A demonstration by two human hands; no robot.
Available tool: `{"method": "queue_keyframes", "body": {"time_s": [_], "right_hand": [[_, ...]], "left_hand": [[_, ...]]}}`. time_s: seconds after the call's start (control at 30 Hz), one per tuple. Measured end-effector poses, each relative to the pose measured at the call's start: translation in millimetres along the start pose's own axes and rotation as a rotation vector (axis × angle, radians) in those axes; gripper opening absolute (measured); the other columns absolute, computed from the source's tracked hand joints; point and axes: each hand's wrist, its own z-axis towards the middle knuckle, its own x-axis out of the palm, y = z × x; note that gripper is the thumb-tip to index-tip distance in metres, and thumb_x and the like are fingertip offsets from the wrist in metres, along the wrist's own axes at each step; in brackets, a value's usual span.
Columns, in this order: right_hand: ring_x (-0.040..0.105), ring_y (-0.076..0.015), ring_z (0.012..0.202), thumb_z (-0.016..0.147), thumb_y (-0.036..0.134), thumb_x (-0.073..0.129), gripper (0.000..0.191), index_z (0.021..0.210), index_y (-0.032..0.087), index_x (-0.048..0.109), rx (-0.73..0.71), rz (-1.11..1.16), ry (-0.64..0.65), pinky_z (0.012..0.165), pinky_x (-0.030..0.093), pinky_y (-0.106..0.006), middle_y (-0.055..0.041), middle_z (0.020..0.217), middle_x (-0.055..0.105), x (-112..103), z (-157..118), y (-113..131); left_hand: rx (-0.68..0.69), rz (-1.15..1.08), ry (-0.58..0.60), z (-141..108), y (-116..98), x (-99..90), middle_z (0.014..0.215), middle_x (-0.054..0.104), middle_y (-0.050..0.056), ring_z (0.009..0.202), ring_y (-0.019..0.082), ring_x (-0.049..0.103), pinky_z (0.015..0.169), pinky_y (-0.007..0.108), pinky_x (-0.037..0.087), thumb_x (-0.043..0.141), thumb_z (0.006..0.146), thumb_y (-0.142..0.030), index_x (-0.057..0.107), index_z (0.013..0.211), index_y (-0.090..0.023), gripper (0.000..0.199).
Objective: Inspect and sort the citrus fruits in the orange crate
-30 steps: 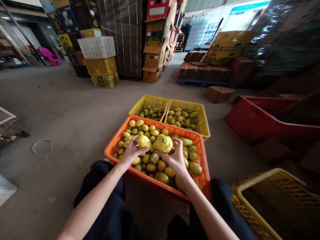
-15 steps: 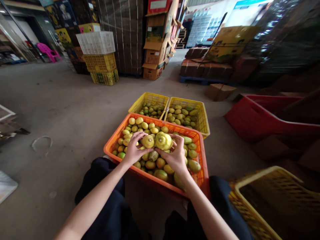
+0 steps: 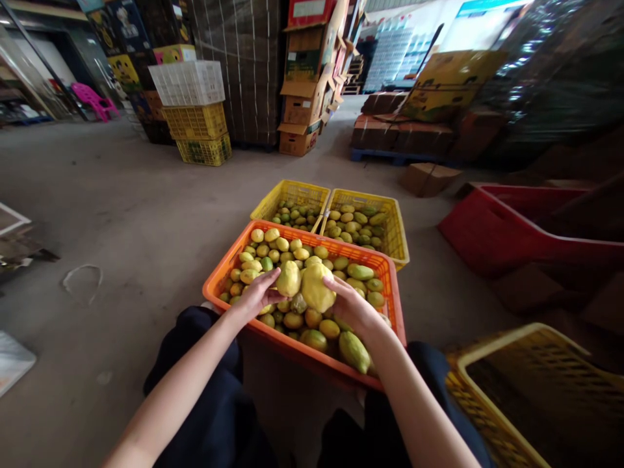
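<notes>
The left hand [image 3: 256, 296] is curled around a small yellow fruit [image 3: 288, 278], fingers wrapped under it and thumb on its near side, holding it just above the heap. The right hand [image 3: 351, 307] cups a larger, lumpy yellow fruit [image 3: 316, 287] from below and from the right, fingers half closed on it. The two fruits touch each other between the hands, over the middle of the orange crate [image 3: 234, 260], nearer its near edge than its far one.

The crate is filled with loose yellow and green fruit [image 3: 292, 250]; a long green fruit [image 3: 354, 351] lies at its near right corner, just below the right wrist. The crate rests across the person's lap, dark trousers [image 3: 209, 390] showing on both sides.

Touching the crate's far edge stand two yellow crates side by side, the left yellow crate [image 3: 273, 201] and the right yellow crate [image 3: 397, 234], each holding greener fruit. To the right lie a red crate [image 3: 487, 234] and, nearer, an open yellow basket [image 3: 492, 364]. All stand on a grey concrete floor [image 3: 121, 214].
</notes>
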Motion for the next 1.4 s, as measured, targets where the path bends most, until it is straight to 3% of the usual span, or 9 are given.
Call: {"method": "queue_keyframes", "body": {"time_s": [0.1,0.33,0.4,0.53,0.6,0.8,1.0,1.2,1.4], "right_hand": [[0.064,-0.0212,0.051,0.081,0.055,0.070,0.044,0.108,0.020,0.066,0.141,0.054,0.014,0.046,0.048,-0.033,-0.0080,0.076,0.074,3,1,1],[0.057,-0.0161,0.045,0.084,0.042,0.061,0.029,0.101,0.017,0.061,0.186,0.171,-0.074,0.037,0.041,-0.026,-0.0041,0.067,0.068,10,7,-7],[0.059,-0.0174,0.048,0.083,0.042,0.054,0.033,0.103,0.016,0.061,0.177,0.243,-0.069,0.036,0.039,-0.026,-0.0059,0.070,0.069,13,8,-6],[0.068,-0.0230,0.063,0.080,0.044,0.056,0.038,0.105,0.017,0.063,0.127,0.347,0.075,0.041,0.046,-0.027,-0.0077,0.079,0.073,16,4,1],[0.068,-0.0225,0.061,0.081,0.045,0.059,0.036,0.105,0.018,0.063,0.117,0.353,0.080,0.040,0.046,-0.028,-0.0073,0.080,0.073,16,2,2],[0.072,-0.0243,0.065,0.085,0.045,0.062,0.028,0.096,0.020,0.065,0.134,0.454,-0.086,0.048,0.055,-0.031,-0.0067,0.076,0.074,13,8,-2],[0.071,-0.0223,0.062,0.090,0.038,0.060,0.019,0.092,0.020,0.065,0.217,0.548,-0.271,0.052,0.058,-0.033,-0.0050,0.072,0.074,6,16,-7],[0.074,-0.0274,0.077,0.092,0.038,0.053,0.022,0.092,0.020,0.065,0.219,0.477,-0.114,0.067,0.061,-0.044,-0.0077,0.076,0.074,6,18,-12],[0.072,-0.0253,0.067,0.089,0.041,0.060,0.022,0.094,0.020,0.064,0.290,0.471,-0.180,0.058,0.060,-0.039,-0.0049,0.069,0.071,16,11,-5]], "left_hand": [[-0.046,-0.028,-0.041,-1,0,1.3,0.091,0.076,0.010,0.087,0.023,0.074,0.073,0.029,0.062,0.070,0.088,-0.028,0.069,0.092,-0.013,0.015],[-0.118,-0.116,-0.019,-8,2,4.0,0.096,0.076,0.011,0.093,0.024,0.073,0.080,0.033,0.060,0.060,0.089,-0.023,0.069,0.102,-0.012,0.020],[-0.121,-0.099,-0.016,-9,2,6.2,0.096,0.076,0.011,0.090,0.024,0.073,0.073,0.030,0.060,0.059,0.090,-0.027,0.069,0.108,-0.012,0.025],[-0.173,-0.071,-0.084,-10,1,9.4,0.089,0.076,0.012,0.075,0.023,0.074,0.044,0.023,0.049,0.057,0.093,-0.033,0.068,0.111,-0.011,0.030],[-0.196,-0.111,-0.118,-10,0,9.9,0.087,0.075,0.013,0.072,0.023,0.074,0.040,0.023,0.047,0.058,0.092,-0.039,0.068,0.110,-0.012,0.034],[-0.144,-0.333,-0.177,-6,0,10.5,0.078,0.071,0.006,0.077,0.024,0.074,0.073,0.041,0.065,0.060,0.092,-0.042,0.064,0.107,-0.015,0.031],[-0.110,-0.536,-0.316,-4,1,12.4,0.079,0.069,0.005,0.082,0.024,0.073,0.078,0.042,0.064,0.047,0.097,-0.031,0.063,0.110,-0.018,0.024],[-0.091,-0.546,-0.353,-4,-1,15.2,0.082,0.067,0.004,0.080,0.021,0.071,0.074,0.037,0.064,0.050,0.097,-0.035,0.062,0.104,-0.021,0.020],[-0.031,-0.512,-0.362,-5,-4,17.7,0.080,0.066,0.001,0.067,0.013,0.065,0.073,0.031,0.062,0.066,0.090,-0.036,0.062,0.095,-0.020,0.018]]}}
